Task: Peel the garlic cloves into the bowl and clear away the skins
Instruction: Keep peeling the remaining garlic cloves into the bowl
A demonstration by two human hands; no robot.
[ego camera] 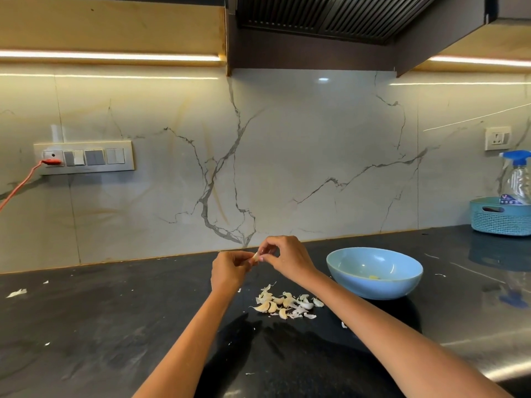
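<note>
Warm under-cabinet strip light (109, 56), glossy glare, bowed wide-angle edges.

The small pale garlic clove (254, 257) is showing only partly, the curled fingers of the left hand (230, 271) and right hand (283, 255) covering most of it. The clear blue-capped spray bottle (518, 179) and woven teal plastic basket (501, 215) are being cut off by the right edge. The tiny yellowish bit (373, 277) inside the light-blue ceramic bowl (375, 288) is too small to tell.

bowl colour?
Light blue bowl, plain, no pattern; seen in the head view, the only one.

Bare counter (115, 326) lies left; bowl (374, 272) and garlic pile (287, 304) crowd the right.
</note>
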